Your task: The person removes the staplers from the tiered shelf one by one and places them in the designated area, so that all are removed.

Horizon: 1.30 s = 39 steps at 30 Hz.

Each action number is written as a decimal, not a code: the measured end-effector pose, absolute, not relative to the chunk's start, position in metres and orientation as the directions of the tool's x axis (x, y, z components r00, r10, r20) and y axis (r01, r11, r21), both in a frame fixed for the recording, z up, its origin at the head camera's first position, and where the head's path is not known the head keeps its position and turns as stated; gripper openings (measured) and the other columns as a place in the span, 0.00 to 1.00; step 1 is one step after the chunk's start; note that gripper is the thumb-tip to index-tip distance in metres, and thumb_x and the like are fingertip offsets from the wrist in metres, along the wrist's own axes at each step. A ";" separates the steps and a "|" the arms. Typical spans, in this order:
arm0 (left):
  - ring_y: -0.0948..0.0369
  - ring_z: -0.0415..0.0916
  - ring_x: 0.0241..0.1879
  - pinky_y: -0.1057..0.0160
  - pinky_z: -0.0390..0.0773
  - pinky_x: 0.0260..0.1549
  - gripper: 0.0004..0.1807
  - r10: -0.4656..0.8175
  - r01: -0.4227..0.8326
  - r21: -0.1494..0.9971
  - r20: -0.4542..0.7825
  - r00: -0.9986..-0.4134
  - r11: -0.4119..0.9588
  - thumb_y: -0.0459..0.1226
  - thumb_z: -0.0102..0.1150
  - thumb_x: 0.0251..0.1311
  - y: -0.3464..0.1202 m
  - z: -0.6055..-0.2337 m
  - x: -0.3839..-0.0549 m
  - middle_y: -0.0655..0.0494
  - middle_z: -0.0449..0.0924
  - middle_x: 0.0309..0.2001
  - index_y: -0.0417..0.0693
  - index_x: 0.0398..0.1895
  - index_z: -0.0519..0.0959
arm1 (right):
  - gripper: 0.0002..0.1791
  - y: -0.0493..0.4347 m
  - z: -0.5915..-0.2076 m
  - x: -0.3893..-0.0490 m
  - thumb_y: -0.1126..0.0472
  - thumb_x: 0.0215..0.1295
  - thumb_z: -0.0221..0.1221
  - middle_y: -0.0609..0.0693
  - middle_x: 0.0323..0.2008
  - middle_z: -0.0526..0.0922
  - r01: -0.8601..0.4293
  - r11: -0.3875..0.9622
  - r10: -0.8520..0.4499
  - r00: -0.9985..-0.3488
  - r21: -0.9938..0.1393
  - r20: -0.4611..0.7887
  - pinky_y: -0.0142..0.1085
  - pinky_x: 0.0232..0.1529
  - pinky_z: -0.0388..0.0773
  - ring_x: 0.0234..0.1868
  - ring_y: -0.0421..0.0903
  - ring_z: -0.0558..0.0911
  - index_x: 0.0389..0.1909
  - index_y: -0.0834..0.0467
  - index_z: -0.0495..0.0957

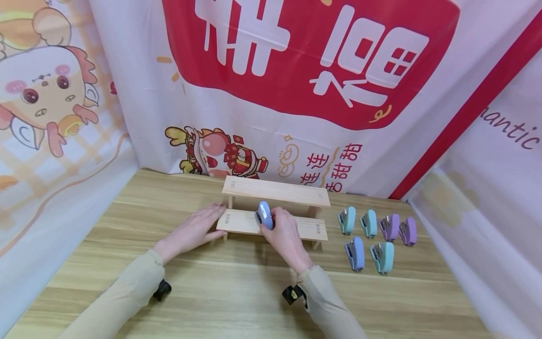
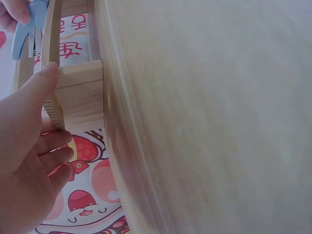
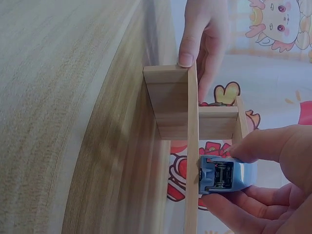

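Note:
A light blue stapler [image 1: 264, 215] stands on the lower tier of a two-step wooden rack [image 1: 237, 221]. My right hand [image 1: 287, 233] pinches it from the right, thumb on one side and fingers on the other. In the right wrist view, the stapler [image 3: 219, 174] has its front end facing the camera and its base against the plank [image 3: 193, 146]. My left hand [image 1: 195, 231] holds the left end of the lower tier. In the left wrist view, the thumb [image 2: 41, 83] lies at the plank's front edge, with the fingers round the end.
Right of the rack, several staplers stand in two rows: teal ones [image 1: 347, 220], purple ones [image 1: 408, 231] and a blue one [image 1: 355, 254]. The rack's upper tier [image 1: 275, 189] rises behind the lower one. Printed cloth [image 1: 271, 108] hangs behind the wood-grain table [image 1: 220, 301] and along both sides.

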State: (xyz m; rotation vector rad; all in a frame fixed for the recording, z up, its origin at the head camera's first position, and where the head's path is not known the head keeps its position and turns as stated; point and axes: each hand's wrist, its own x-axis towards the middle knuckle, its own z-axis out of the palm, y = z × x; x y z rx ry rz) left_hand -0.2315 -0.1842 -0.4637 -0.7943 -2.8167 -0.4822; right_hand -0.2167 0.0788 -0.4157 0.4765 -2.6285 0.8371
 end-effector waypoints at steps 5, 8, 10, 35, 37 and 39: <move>0.41 0.63 0.72 0.40 0.65 0.71 0.43 0.475 0.531 0.262 0.249 -0.844 0.806 0.52 0.62 0.64 -0.184 -0.464 -0.231 0.35 0.63 0.72 0.35 0.73 0.61 | 0.15 0.080 -0.416 -0.218 0.63 0.54 0.70 0.56 0.35 0.85 -0.381 0.764 -0.192 -0.904 -0.521 0.381 0.37 0.34 0.85 0.36 0.49 0.84 0.40 0.64 0.79; 0.41 0.63 0.72 0.40 0.65 0.71 0.43 0.472 0.529 0.261 0.254 -0.844 0.807 0.52 0.63 0.63 -0.184 -0.463 -0.231 0.35 0.63 0.72 0.35 0.73 0.62 | 0.14 0.080 -0.417 -0.218 0.64 0.53 0.70 0.55 0.34 0.85 -0.374 0.763 -0.183 -0.907 -0.527 0.379 0.36 0.34 0.85 0.35 0.48 0.84 0.39 0.64 0.79; 0.40 0.63 0.72 0.39 0.65 0.71 0.42 0.470 0.529 0.259 0.257 -0.845 0.808 0.51 0.63 0.63 -0.183 -0.463 -0.231 0.35 0.63 0.72 0.34 0.72 0.62 | 0.14 0.081 -0.417 -0.219 0.65 0.53 0.69 0.55 0.34 0.85 -0.363 0.766 -0.177 -0.913 -0.531 0.368 0.35 0.34 0.85 0.35 0.46 0.84 0.39 0.63 0.78; 0.40 0.63 0.71 0.40 0.65 0.71 0.42 0.476 0.540 0.246 0.275 -0.835 0.805 0.51 0.63 0.63 -0.183 -0.465 -0.233 0.35 0.64 0.71 0.33 0.72 0.62 | 0.16 0.118 -0.408 -0.214 0.64 0.50 0.70 0.56 0.36 0.85 -0.291 0.802 -0.068 -0.912 -0.521 0.404 0.39 0.35 0.86 0.36 0.49 0.85 0.40 0.63 0.78; 0.40 0.63 0.71 0.40 0.65 0.72 0.42 0.477 0.540 0.246 0.274 -0.835 0.805 0.51 0.63 0.64 -0.184 -0.465 -0.233 0.35 0.64 0.72 0.33 0.72 0.62 | 0.16 0.123 -0.407 -0.214 0.64 0.50 0.70 0.56 0.36 0.85 -0.274 0.806 -0.055 -0.917 -0.524 0.396 0.39 0.35 0.86 0.37 0.49 0.85 0.40 0.63 0.78; 0.40 0.64 0.71 0.40 0.65 0.71 0.42 0.477 0.541 0.247 0.276 -0.835 0.804 0.51 0.63 0.64 -0.184 -0.465 -0.232 0.34 0.64 0.72 0.33 0.72 0.62 | 0.16 0.128 -0.407 -0.213 0.64 0.51 0.69 0.57 0.37 0.85 -0.264 0.804 -0.046 -0.921 -0.533 0.386 0.39 0.36 0.87 0.37 0.49 0.85 0.40 0.63 0.78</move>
